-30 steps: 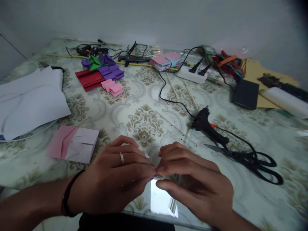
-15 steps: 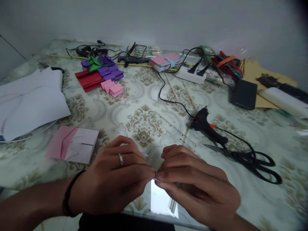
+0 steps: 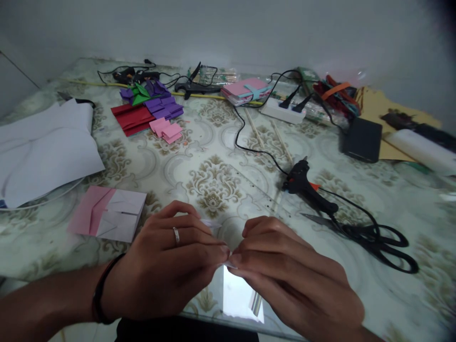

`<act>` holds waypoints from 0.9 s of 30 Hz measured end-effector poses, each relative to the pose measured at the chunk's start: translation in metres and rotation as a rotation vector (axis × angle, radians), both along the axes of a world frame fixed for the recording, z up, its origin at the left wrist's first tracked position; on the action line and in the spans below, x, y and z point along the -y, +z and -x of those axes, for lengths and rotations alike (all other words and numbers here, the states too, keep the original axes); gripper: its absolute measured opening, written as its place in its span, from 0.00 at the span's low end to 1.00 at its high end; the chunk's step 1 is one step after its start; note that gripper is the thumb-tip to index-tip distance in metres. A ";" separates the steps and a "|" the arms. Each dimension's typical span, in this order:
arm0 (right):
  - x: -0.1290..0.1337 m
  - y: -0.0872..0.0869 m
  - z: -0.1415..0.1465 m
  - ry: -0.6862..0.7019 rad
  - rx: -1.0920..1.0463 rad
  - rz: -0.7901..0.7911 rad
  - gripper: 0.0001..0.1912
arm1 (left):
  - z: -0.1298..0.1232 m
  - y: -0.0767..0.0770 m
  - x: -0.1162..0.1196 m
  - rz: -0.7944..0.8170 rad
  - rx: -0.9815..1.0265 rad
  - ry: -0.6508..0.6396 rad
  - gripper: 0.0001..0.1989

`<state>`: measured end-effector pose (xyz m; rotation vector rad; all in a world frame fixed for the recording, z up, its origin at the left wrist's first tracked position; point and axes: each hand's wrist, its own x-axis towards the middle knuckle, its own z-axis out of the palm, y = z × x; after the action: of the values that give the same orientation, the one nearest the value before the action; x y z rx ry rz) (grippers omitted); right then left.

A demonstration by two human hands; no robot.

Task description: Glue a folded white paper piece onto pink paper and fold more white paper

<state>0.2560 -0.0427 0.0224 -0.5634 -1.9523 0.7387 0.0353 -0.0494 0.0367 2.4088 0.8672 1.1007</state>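
Observation:
My left hand (image 3: 178, 259), with a ring and a dark wristband, is closed in a pinch on a small white piece of paper (image 3: 231, 264). My right hand (image 3: 292, 270) pinches the same paper from the other side, fingertips touching or almost touching those of the left. Most of the paper is hidden by the fingers; a pale corner pokes out beyond the left fingers. To the left of my left hand lies a folded pink and white paper (image 3: 119, 213). A black glue gun (image 3: 309, 185) and black-handled scissors (image 3: 370, 237) rest beyond my right hand.
White sheets (image 3: 46, 152) cover the left side. Farther back are folded red paper (image 3: 131, 118), purple paper (image 3: 164, 107) and pink paper (image 3: 166, 130). A clear ruler (image 3: 256, 190) lies mid-table. A power strip (image 3: 283, 111), cables and a black box (image 3: 362, 139) stand at the back right.
My right hand has shifted slightly right and its fingers have moved a little along the paper. My left hand has tilted slightly; both still pinch the paper.

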 end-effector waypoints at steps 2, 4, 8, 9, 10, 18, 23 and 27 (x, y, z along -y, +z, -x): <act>0.002 -0.002 0.001 -0.004 -0.011 -0.004 0.13 | 0.000 0.000 0.000 0.009 0.012 -0.009 0.06; 0.003 -0.003 0.001 -0.013 -0.015 -0.005 0.12 | 0.000 -0.001 0.000 0.037 0.022 -0.009 0.05; 0.002 0.000 0.001 -0.033 0.018 -0.015 0.10 | -0.001 -0.001 -0.001 0.081 0.030 -0.008 0.06; 0.002 0.001 0.001 -0.032 0.032 -0.022 0.10 | -0.001 -0.001 -0.001 0.091 0.033 -0.015 0.06; 0.001 0.003 0.001 -0.027 0.049 -0.027 0.10 | -0.001 -0.001 -0.001 0.103 0.034 -0.022 0.06; 0.002 0.003 0.000 0.021 0.035 -0.015 0.13 | -0.001 -0.001 -0.003 0.129 0.052 -0.035 0.06; -0.002 0.002 -0.002 0.022 -0.017 0.017 0.13 | 0.002 0.000 -0.006 0.121 0.040 -0.088 0.06; -0.008 0.005 -0.006 -0.034 -0.092 0.033 0.11 | 0.011 -0.005 -0.006 0.099 0.080 0.028 0.34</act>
<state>0.2624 -0.0351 0.0277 -0.5719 -1.8443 0.7634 0.0247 -0.0430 0.0318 2.2630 0.9091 1.1294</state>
